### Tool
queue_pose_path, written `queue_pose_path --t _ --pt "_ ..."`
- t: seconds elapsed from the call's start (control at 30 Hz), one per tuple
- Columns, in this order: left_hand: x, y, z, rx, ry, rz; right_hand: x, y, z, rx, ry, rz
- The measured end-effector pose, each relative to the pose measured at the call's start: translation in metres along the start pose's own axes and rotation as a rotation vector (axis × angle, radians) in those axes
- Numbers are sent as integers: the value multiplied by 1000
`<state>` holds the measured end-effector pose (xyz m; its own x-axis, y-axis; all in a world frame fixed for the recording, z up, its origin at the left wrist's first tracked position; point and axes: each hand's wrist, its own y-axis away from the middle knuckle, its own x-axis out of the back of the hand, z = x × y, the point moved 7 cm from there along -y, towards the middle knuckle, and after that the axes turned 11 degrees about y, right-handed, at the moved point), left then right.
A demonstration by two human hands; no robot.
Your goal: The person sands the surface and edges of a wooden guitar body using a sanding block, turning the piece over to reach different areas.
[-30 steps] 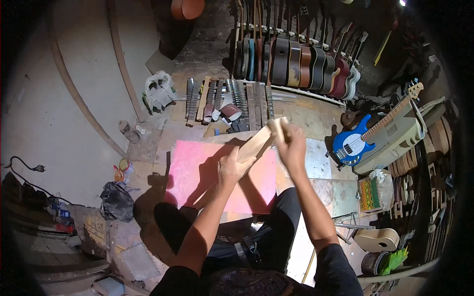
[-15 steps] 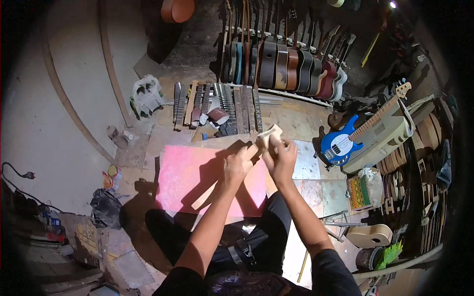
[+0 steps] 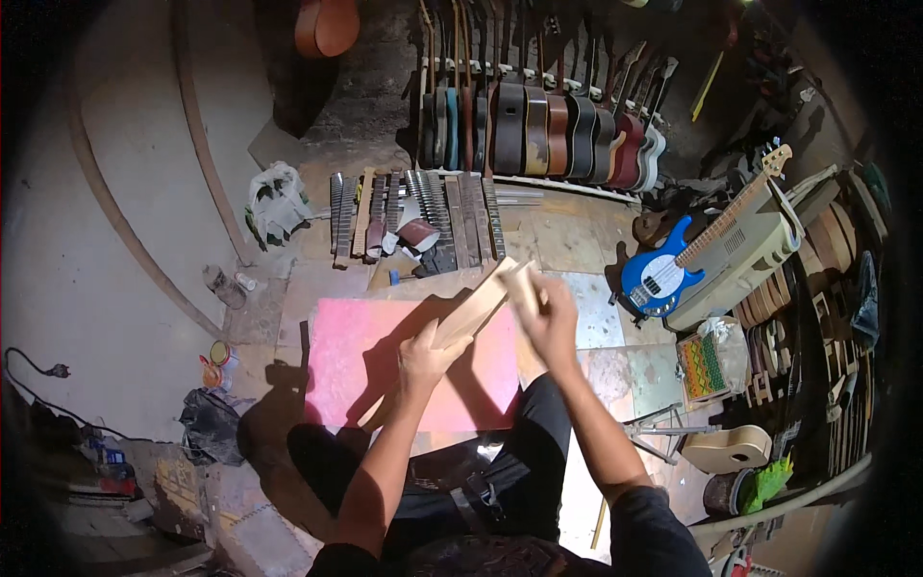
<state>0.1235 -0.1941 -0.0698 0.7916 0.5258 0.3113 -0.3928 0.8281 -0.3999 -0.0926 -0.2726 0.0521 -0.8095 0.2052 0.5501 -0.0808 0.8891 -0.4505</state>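
My left hand (image 3: 429,354) grips a long pale wooden piece (image 3: 473,300), held diagonally over a pink board (image 3: 341,351) lying across my legs. My right hand (image 3: 550,322) is closed on a small light block (image 3: 521,286), blurred, just right of the wooden piece's upper end. Whether the block touches the wood I cannot tell. My forearms cast shadows near the board, and the lower end of the wood shows left of my left wrist.
Guitar necks (image 3: 466,221) lie in a row ahead; guitars (image 3: 510,130) stand racked behind. At right are a blue bass (image 3: 663,279), wooden body parts (image 3: 827,236) and a pale guitar body (image 3: 721,447). Bags (image 3: 207,423), cans (image 3: 221,354) and a plug (image 3: 58,370) are at left.
My right hand and block moved from over the wood's upper end to its right side. My left hand has shifted down and left in the view, which has itself shifted.
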Motion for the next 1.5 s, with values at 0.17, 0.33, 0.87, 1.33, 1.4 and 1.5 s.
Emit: queue_pose_path --t 0.17,0.33,0.87,1.33,1.4,1.5 --pt "9 4 6 -51 -42 31 -5 22 -45 450 371 22" --pt "0 8 0 -88 28 10 7 -23 -2 -134 51 -170" --pt "-28 8 18 -93 -29 -67 17 -7 -7 184 208 -114" --pt "-17 14 11 -254 45 -17 14 30 -84 353 493 -105" --pt "-15 14 2 -259 88 -78 6 50 -89 460 547 -60" --pt "-9 19 7 -145 53 -51 5 -7 5 44 257 -152"
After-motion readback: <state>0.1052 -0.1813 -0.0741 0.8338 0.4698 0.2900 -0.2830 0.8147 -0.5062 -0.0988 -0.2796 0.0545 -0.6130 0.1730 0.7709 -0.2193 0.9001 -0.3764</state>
